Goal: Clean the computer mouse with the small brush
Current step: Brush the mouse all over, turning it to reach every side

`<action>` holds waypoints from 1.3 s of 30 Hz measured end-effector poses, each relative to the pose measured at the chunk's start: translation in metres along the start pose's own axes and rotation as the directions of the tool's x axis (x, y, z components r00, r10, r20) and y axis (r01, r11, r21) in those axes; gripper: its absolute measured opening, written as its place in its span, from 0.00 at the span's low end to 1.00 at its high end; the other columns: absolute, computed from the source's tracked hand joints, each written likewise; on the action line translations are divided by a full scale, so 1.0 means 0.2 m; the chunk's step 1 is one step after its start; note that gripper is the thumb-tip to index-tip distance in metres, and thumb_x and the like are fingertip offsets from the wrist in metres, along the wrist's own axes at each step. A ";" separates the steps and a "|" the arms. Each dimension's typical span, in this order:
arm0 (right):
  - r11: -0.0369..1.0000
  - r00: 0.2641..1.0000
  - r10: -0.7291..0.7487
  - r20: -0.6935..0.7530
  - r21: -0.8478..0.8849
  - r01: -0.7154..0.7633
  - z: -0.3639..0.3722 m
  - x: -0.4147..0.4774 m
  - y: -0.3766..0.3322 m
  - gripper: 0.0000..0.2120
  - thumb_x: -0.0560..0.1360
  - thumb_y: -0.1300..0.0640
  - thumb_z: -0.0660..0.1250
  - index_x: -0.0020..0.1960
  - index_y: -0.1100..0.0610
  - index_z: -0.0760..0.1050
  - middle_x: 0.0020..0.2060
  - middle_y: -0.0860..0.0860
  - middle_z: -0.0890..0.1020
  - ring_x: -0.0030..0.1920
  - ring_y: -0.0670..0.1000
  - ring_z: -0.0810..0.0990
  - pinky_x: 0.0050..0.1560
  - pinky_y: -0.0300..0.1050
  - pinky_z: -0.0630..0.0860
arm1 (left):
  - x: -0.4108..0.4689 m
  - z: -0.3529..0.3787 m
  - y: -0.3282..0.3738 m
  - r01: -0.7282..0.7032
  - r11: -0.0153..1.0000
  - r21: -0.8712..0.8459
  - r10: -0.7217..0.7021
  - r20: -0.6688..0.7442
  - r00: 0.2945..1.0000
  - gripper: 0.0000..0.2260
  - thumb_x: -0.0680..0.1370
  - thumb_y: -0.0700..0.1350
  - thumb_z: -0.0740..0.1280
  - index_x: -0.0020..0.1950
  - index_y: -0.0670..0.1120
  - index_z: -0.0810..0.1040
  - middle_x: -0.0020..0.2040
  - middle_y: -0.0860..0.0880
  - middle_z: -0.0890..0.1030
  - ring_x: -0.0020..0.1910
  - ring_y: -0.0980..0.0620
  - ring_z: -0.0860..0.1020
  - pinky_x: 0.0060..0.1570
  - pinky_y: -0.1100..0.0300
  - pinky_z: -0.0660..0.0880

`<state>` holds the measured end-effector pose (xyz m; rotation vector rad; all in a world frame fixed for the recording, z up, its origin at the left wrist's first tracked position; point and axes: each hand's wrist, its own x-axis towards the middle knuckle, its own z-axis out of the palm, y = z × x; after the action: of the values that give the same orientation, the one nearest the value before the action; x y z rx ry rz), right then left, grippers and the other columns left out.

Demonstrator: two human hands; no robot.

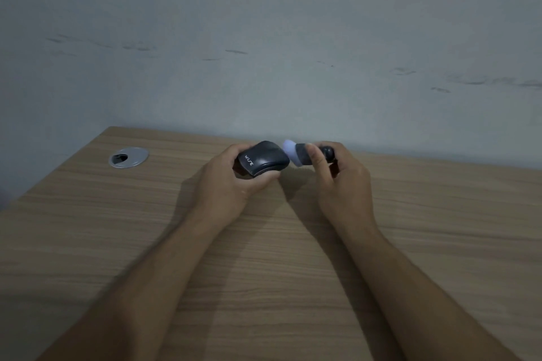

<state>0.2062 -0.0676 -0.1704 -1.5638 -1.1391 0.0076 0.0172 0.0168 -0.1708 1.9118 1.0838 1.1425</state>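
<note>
A dark computer mouse [262,159] with white lettering on its rear is held a little above the wooden desk [264,258], tilted, in my left hand [231,182]. My fingers wrap its underside and my thumb presses its near edge. My right hand [340,182] grips a small brush [302,154] with a dark handle and a pale, rounded bristle head. The bristles touch the mouse's right end. Part of the brush handle is hidden inside my fist.
A round metal cable grommet [128,157] is set into the desk at the far left. A grey scuffed wall [264,53] rises directly behind the desk's far edge. The desk's left edge runs diagonally toward me.
</note>
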 end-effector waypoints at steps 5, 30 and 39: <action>0.989 0.977 -0.138 0.164 0.081 0.126 0.01 -0.06 -0.08 0.05 0.85 0.52 0.72 0.58 0.51 0.84 0.49 0.42 0.87 0.49 0.37 0.85 0.50 0.28 0.74 | 0.00 0.00 0.00 0.046 0.991 0.127 -0.049 0.016 0.999 0.23 0.70 0.54 0.84 0.63 0.54 0.85 0.51 0.56 0.89 0.50 0.56 0.86 0.48 0.60 0.81; 0.973 0.957 -0.219 0.190 -0.030 0.228 -0.02 -0.01 0.01 0.07 0.85 0.53 0.72 0.61 0.52 0.85 0.54 0.48 0.86 0.53 0.44 0.85 0.56 0.39 0.79 | 0.02 -0.01 -0.02 0.139 0.989 0.046 -0.136 -0.073 0.988 0.22 0.66 0.59 0.84 0.56 0.52 0.88 0.45 0.56 0.89 0.47 0.55 0.87 0.48 0.54 0.83; 0.912 0.892 -0.400 0.212 -0.010 0.411 0.05 -0.07 -0.10 0.08 0.84 0.56 0.74 0.63 0.54 0.86 0.55 0.50 0.85 0.52 0.43 0.83 0.56 0.30 0.74 | 0.02 -0.02 0.00 0.127 0.989 0.073 -0.123 -0.049 0.991 0.20 0.67 0.56 0.83 0.56 0.52 0.86 0.45 0.56 0.88 0.45 0.54 0.87 0.45 0.55 0.82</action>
<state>0.1807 -0.0719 -0.1665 -1.3660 -1.6285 -0.1454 0.0147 0.0214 -0.1676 1.8547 1.2691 1.0929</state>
